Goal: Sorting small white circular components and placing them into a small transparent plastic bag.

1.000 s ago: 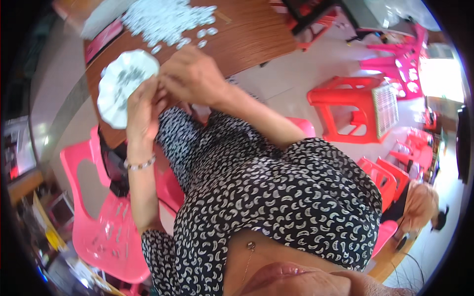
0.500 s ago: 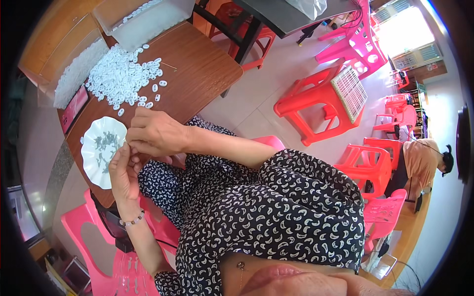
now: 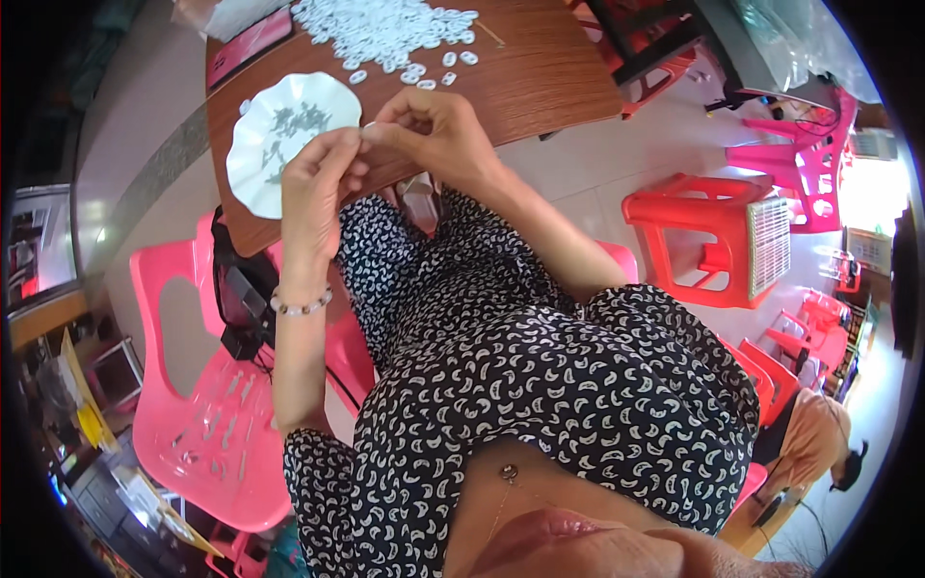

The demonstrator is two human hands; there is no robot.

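My left hand (image 3: pixel 320 178), a beaded bracelet at its wrist, pinches with thumb and forefinger beside the right rim of a white wavy-edged dish (image 3: pixel 249 154). Small dark grey-green bits (image 3: pixel 301 120) lie scattered in that dish. From the right, my right hand (image 3: pixel 438 133) meets it, thumb and bent fingers closed at the same spot. A tiny white piece (image 3: pixel 369 126) shows between the fingertips; most of it is covered, so its exact shape is unclear. Beyond the hands, a heap of white oval pieces with two holes each (image 3: pixel 376 34) spreads over the brown table (image 3: pixel 540 82).
A pink flat case (image 3: pixel 249 48) lies left of the heap, and a thin stick (image 3: pixel 489 32) to its right. A pink chair (image 3: pixel 212 424) with a black bag (image 3: pixel 246 299) stands at left. Red stools (image 3: pixel 703 236) stand at right; another person (image 3: pixel 814 438) bends over farther back.
The view has turned, so table and dish appear higher and farther right. My hands stay together by the dish; the right hand's fingers have lifted from over the left, showing its thumb.
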